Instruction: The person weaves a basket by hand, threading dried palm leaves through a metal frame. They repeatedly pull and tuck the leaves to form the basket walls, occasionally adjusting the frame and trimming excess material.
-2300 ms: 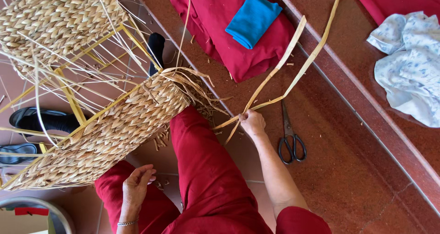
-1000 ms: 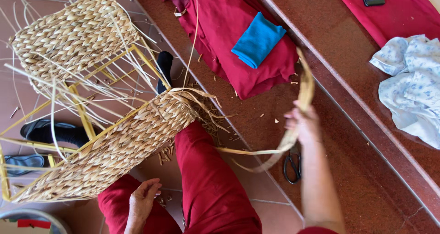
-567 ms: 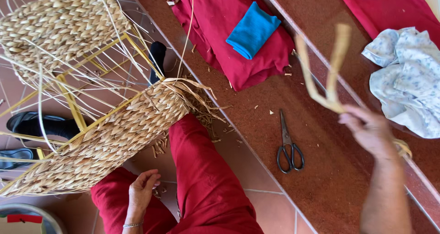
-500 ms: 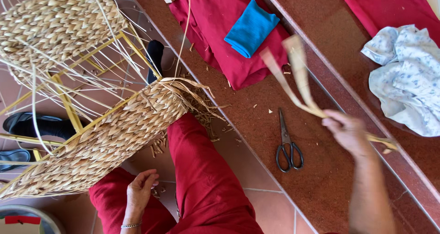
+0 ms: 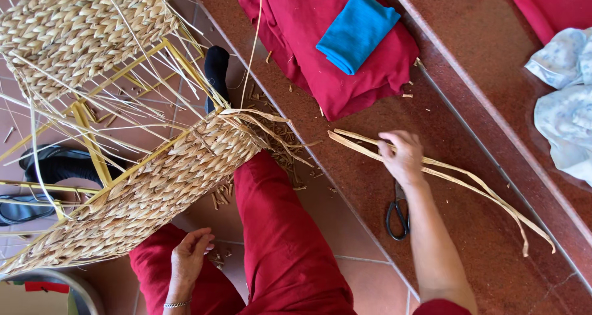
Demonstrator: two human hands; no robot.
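- R hand (image 5: 402,156) reaches out over the red-brown step (image 5: 493,241), fingers closed on a bundle of pale dried fibre strips (image 5: 456,179); strips run from left of the hand, under it, then off to the lower right, lying flat on the step w/ ends splayed.
- Scissors (image 5: 398,213) w/ black handles lie on the step just below that hand, partly hidden by the forearm.
- L hand (image 5: 188,259) rests on the person's red-trousered thigh, fingers loosely curled, holding nothing.
- Woven basket frame (image 5: 148,192), yellow bars part-covered w/ plaited fibre, leans across the lap; loose strands stick out at its top.
- Red cloth (image 5: 345,74) w/ a folded blue cloth (image 5: 357,28) on top sits further up the step; a white patterned cloth (image 5: 564,105) at the right edge.
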